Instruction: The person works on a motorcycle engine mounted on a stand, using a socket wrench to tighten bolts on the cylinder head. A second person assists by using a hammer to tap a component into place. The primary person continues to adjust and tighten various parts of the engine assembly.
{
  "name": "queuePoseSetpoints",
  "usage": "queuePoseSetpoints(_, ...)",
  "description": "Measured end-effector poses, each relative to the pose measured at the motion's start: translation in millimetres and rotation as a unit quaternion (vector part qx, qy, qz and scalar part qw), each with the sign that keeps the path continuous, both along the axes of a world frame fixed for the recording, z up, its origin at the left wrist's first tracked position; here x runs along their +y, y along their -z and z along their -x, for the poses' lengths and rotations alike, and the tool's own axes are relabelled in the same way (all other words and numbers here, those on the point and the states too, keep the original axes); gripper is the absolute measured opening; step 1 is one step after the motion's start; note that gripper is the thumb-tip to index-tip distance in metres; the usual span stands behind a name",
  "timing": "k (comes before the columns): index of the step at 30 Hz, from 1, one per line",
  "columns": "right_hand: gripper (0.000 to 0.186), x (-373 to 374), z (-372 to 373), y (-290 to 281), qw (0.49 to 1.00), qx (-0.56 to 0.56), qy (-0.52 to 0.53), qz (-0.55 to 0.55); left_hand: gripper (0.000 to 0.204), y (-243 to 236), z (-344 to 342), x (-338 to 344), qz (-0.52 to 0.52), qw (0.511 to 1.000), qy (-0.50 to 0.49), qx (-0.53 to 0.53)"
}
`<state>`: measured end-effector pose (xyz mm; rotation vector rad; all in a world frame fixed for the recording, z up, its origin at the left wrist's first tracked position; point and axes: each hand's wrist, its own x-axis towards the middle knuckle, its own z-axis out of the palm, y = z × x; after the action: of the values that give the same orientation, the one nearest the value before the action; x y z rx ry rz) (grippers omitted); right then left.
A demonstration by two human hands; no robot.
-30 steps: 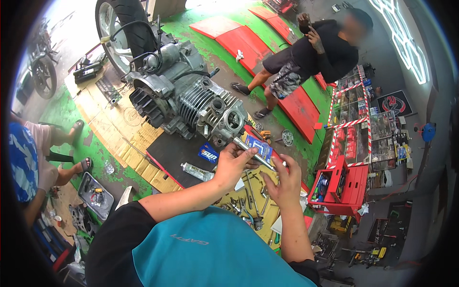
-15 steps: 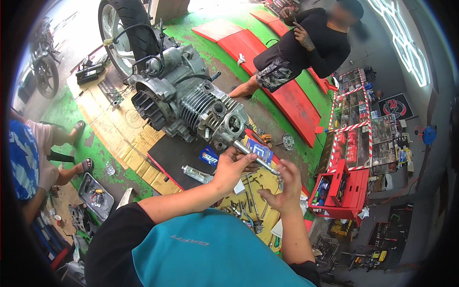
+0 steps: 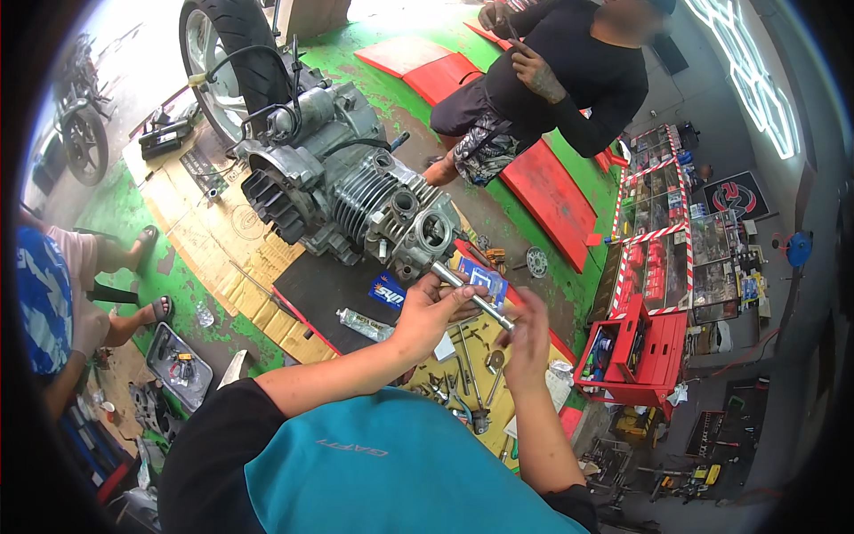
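My left hand (image 3: 438, 311) is closed on a silver socket extension bar (image 3: 485, 304), whose far end meets the engine's cylinder head (image 3: 409, 240). My right hand (image 3: 527, 334) is at the bar's near end, motion-blurred; whether it grips cannot be told. The finned engine (image 3: 311, 178) carries a black-tyred wheel (image 3: 262, 71). Beneath my hands are a yellow work surface (image 3: 471, 418) with several wrenches and loose parts, a silver tube (image 3: 363, 324), a blue card (image 3: 388, 288) and a blue packet beside the bar.
A co-worker (image 3: 578, 80) in black stands beyond the engine, holding something small; another person (image 3: 53, 294) is at left. Around are red ramps (image 3: 543, 196), cardboard (image 3: 196, 258), a metal tray (image 3: 178, 365), a red tool cart (image 3: 632, 356), display cases (image 3: 654, 222) and a motorcycle (image 3: 80, 125).
My right hand's fingers have shifted about the bar's near end. My left hand stays on the bar. The co-worker in black has moved left and leans nearer the engine.
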<state>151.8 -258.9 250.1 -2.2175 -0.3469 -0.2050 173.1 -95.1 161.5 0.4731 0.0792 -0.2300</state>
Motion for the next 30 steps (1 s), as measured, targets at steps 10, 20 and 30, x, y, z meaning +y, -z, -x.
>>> queuePoseSetpoints(10,0.041,-2,-3,13,0.972,0.216,0.087,0.011,0.026,4,-5,0,0.038,0.999,-0.014,-0.004)
queuePoseSetpoints(20,0.064,-4,2,-3,0.974,-0.138,0.0,0.181,0.026,2,-5,-2,-0.076,0.995,-0.043,0.038)
queuePoseSetpoints(30,0.035,0,-4,13,0.887,0.337,0.168,-0.267,0.032,-5,2,2,0.076,0.997,-0.02,-0.004)
